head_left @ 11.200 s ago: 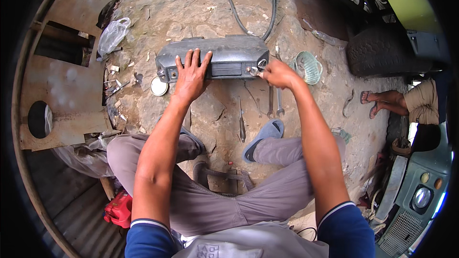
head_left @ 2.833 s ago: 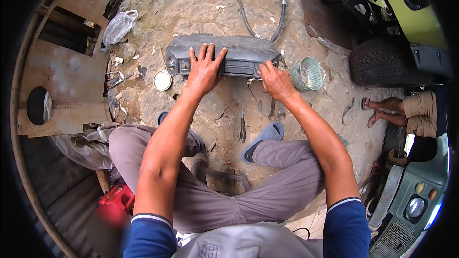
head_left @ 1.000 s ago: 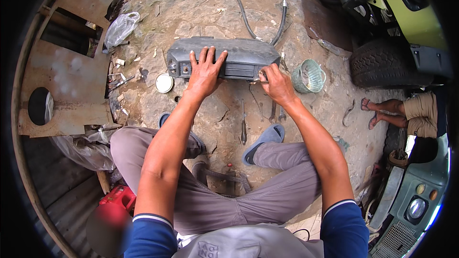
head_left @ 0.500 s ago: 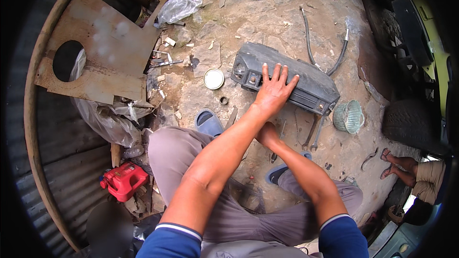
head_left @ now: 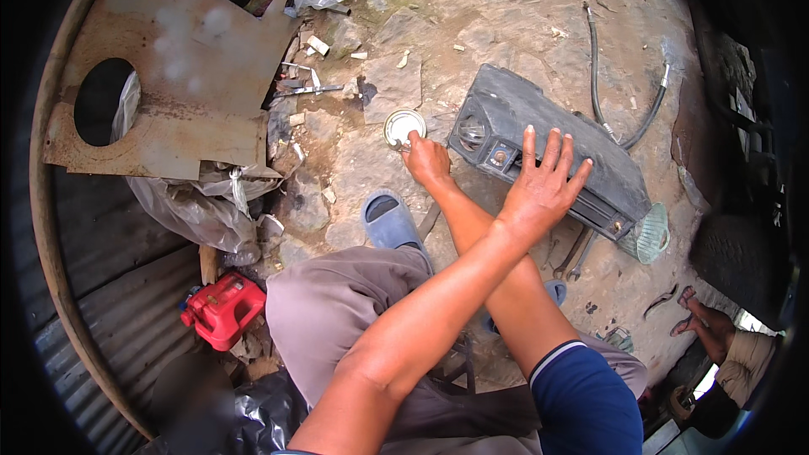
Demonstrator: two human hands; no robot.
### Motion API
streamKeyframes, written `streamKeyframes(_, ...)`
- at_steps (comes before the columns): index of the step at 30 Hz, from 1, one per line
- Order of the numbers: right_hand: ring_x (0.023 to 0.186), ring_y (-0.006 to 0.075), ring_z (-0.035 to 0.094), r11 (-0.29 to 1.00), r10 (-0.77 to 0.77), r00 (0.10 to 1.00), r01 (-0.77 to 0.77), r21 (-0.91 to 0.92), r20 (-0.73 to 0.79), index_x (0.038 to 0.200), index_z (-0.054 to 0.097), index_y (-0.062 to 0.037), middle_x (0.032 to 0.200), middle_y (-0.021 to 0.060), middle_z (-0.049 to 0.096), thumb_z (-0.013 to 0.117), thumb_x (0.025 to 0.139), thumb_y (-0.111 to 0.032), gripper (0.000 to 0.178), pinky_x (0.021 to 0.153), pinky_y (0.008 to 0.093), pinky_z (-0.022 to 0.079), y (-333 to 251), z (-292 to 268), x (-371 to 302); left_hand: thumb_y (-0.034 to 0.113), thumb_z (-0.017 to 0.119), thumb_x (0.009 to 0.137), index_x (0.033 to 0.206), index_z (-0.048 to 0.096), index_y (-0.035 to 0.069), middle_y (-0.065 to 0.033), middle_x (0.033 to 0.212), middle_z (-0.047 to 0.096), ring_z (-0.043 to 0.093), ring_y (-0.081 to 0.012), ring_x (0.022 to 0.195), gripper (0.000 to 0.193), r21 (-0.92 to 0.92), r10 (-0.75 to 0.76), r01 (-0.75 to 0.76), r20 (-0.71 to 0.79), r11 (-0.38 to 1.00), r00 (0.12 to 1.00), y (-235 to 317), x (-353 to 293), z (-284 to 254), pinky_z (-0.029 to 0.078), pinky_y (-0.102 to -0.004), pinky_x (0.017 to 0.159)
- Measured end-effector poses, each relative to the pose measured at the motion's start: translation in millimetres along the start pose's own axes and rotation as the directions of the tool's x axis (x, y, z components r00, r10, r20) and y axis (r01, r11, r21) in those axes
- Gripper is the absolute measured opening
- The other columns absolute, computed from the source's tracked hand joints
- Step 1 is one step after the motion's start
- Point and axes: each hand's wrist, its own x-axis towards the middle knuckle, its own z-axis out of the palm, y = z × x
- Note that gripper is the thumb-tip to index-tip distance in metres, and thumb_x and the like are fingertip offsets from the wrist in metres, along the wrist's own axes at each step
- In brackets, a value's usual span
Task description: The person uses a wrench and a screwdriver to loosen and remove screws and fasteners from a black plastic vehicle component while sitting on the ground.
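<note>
A long black plastic housing (head_left: 552,135) lies on the stony ground, with a round clear lens at its left end. My left hand (head_left: 546,175) rests flat on top of it, fingers spread. Beneath my left forearm, my right arm crosses to the left. At a small round tin (head_left: 404,125) with a pale inside, my right hand (head_left: 428,162) has its fingers curled together over the near rim. Whatever those fingers hold, if anything, is hidden.
Spanners (head_left: 577,257) lie below the housing, by a green plastic basket (head_left: 650,234). A black hose (head_left: 595,76) curves behind it. A red jerrycan (head_left: 223,310) and a rusty metal sheet (head_left: 185,118) are at left. Another person's legs (head_left: 704,324) show at right.
My right hand has moved left from below the housing to the tin, passing under my left arm. My left hand stays on the housing. The view has shifted.
</note>
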Motion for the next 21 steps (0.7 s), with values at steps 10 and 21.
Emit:
streamKeyframes(10, 0.094, 0.0473, 0.07, 0.972, 0.168, 0.985, -0.171, 0.162, 0.031, 0.119, 0.06, -0.0055, 0.098, 0.0266, 0.073, 0.074, 0.091, -0.03, 0.04, 0.08, 0.0567, 0.054, 26.7, -6.7, -66.7, 0.012, 0.058, 0.091, 0.15, 0.05, 0.014, -0.0265, 0.15, 0.047, 0.041, -0.0451, 0.143, 0.06, 0.058, 0.032, -0.035, 0.046, 0.998, 0.998, -0.3, -0.9, 4.1, 0.021, -0.0768, 0.114)
streamKeyframes(21, 0.081, 0.0351, 0.071, 0.814, 0.308, 0.947, -0.311, 0.491, 0.089, 0.109, 0.067, 0.0052, 0.086, 0.0243, 0.071, 0.062, 0.1, -0.027, 0.034, 0.077, 0.0449, 0.053, 124.8, -95.6, -262.3, 0.012, 0.071, 0.084, 0.151, 0.049, 0.015, -0.0231, 0.153, 0.044, 0.038, -0.0432, 0.145, 0.071, 0.147, 0.072, -0.089, 0.115, 0.985, 0.991, 5.4, 1.5, -3.3, 0.02, -0.0739, 0.116)
